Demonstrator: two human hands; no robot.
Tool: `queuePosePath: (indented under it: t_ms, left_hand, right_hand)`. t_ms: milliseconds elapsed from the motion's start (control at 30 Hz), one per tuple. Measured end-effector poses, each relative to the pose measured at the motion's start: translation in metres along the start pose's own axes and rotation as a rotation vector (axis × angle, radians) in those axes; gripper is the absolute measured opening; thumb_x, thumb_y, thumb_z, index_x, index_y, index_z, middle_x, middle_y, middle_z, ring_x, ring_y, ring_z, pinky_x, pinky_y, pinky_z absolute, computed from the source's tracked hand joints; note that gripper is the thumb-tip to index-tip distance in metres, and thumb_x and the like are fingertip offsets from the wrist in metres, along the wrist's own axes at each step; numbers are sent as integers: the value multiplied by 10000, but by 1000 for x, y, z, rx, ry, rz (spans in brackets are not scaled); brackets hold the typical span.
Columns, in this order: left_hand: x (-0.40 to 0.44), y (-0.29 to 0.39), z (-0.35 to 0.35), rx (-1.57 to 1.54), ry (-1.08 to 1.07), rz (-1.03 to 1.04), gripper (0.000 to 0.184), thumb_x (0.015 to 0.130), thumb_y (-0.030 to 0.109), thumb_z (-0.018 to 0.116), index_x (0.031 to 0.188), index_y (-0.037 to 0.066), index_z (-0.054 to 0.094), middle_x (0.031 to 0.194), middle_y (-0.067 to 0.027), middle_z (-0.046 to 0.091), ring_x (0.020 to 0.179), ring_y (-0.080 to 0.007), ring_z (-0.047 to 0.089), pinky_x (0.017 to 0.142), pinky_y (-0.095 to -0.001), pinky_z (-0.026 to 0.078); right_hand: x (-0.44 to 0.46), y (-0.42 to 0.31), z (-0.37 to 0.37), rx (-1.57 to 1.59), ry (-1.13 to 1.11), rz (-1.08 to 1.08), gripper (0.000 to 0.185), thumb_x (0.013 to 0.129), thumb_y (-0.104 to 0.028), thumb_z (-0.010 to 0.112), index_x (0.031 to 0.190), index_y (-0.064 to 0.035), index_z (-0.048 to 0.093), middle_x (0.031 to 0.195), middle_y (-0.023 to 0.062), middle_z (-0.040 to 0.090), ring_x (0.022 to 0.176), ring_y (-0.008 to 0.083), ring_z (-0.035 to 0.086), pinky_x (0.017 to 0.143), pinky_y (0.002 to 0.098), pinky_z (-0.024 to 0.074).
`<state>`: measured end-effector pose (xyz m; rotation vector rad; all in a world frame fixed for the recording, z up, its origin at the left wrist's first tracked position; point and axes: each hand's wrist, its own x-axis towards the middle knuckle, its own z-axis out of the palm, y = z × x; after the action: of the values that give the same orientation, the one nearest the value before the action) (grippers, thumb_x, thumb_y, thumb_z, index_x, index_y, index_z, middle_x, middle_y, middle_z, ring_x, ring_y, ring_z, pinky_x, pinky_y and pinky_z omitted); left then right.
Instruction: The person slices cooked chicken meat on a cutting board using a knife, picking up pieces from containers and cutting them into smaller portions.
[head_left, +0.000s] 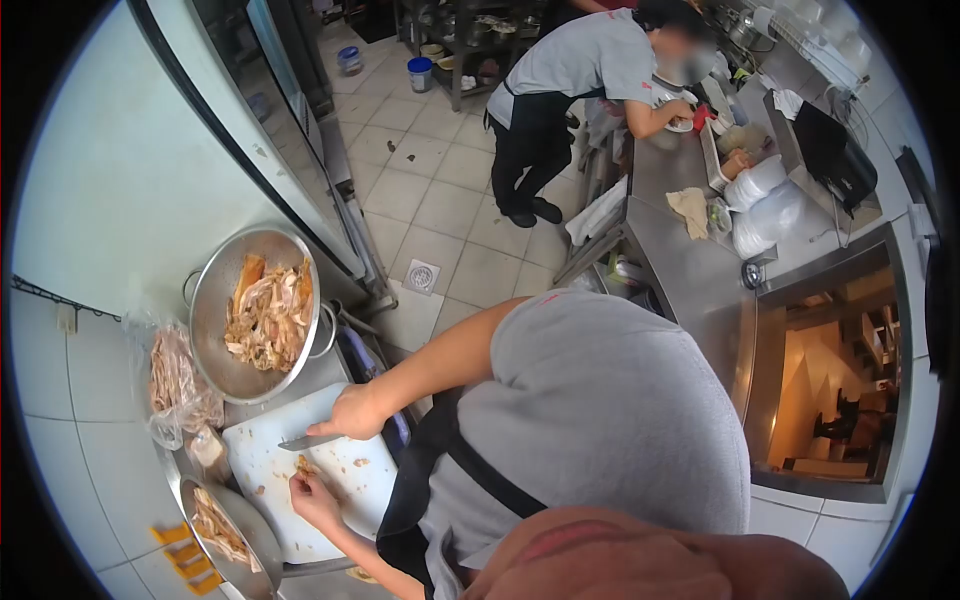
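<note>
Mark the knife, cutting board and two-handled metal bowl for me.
Knife (301,442): head view, on the blade.
Cutting board (268,460): head view, on a bare patch of its top surface.
Two-handled metal bowl (209,318): head view, on the inner wall.

Even, fairly bright white light fills the kitchen, leaving the cutting board (292,528) pale and a soft sheen on the steel counter (680,250), while the opening (795,400) at the picture's right glows a dim, warm orange. Strong fisheye distortion bends the outer walls into a dark, blue-fringed rim, and a blurred patch covers part of a co-worker's head (690,58).
</note>
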<state>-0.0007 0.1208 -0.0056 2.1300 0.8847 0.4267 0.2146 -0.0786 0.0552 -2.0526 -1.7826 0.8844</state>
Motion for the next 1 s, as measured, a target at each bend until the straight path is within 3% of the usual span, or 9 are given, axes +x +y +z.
queuePosePath:
  t_ms: [267, 367, 433, 600, 667, 767, 867, 933, 1000]
  left_hand:
    - [12, -21, -7, 144, -16, -85, 234, 929, 156, 701, 925, -38, 569, 793, -134, 617, 721, -244, 521, 730, -399, 499]
    - [7, -1, -8, 150, 15, -198, 280, 921, 180, 729, 913, -30, 544, 792, -128, 611, 724, -255, 522, 735, -407, 500]
    - [-2, 48, -12, 45, 15, -467, 304, 915, 194, 749, 928, -34, 548, 812, -127, 617, 737, -266, 524, 748, -407, 503]
    - [0, 6, -23, 144, -113, -167, 297, 887, 192, 740, 959, -37, 565, 848, -119, 626, 766, -253, 529, 769, -400, 507]
    - [-4, -4, -25, 148, -176, -126, 289, 868, 177, 719, 1015, -41, 599, 889, -123, 654, 808, -246, 563, 803, -396, 516]
    - [0, -34, -14, 123, -121, -68, 370, 860, 143, 693, 1178, -42, 661, 1016, -165, 730, 943, -254, 671, 899, -384, 538]
    - [-5, 4, -17, 196, -158, -293, 439, 897, 210, 746, 1275, -6, 687, 1136, -187, 764, 1018, -326, 727, 924, -418, 565]
    - [-13, -2, -22, 249, -80, -178, 460, 890, 328, 781, 1216, 11, 713, 1123, -222, 760, 1014, -363, 737, 910, -434, 564]
    - [-16, -6, -24, 185, -35, -259, 421, 921, 377, 753, 1176, 43, 737, 976, -170, 766, 901, -295, 732, 836, -395, 558]
  right_hand:
    - [3, 3, 3, 12, 7, -15, 803, 951, -137, 524, 1693, -194, 223, 1119, 241, 727, 1051, 415, 712, 910, 501, 542]
    - [4, 5, 5, 19, 20, -27, 803, 950, -138, 528, 1692, -193, 225, 1113, 238, 729, 1032, 419, 714, 897, 506, 544]
    - [4, 6, 7, 18, 26, -19, 801, 950, -141, 529, 1690, -192, 228, 1109, 237, 731, 1023, 418, 715, 893, 507, 545]
    - [8, 9, 12, 15, 24, -15, 801, 944, -157, 542, 1685, -183, 238, 1108, 236, 734, 1019, 407, 718, 889, 509, 546]
    - [15, 14, 20, -74, 93, -70, 830, 973, -240, 624, 1688, -151, 211, 1012, 194, 749, 949, 383, 730, 847, 488, 561]
    - [27, 30, 40, -109, 197, -133, 807, 929, -149, 576, 1667, -171, 252, 820, 192, 708, 749, 387, 721, 675, 521, 575]
    - [10, 21, 24, -77, 100, -20, 796, 951, -137, 548, 1674, -273, 243, 819, 209, 709, 703, 385, 714, 621, 508, 575]
    - [12, 22, 26, -69, 91, -9, 817, 942, -153, 581, 1676, -270, 244, 837, 242, 707, 719, 395, 713, 630, 515, 570]
    - [10, 15, 19, -97, 104, -7, 820, 927, -149, 579, 1673, -268, 259, 816, 228, 709, 734, 403, 708, 682, 517, 571]
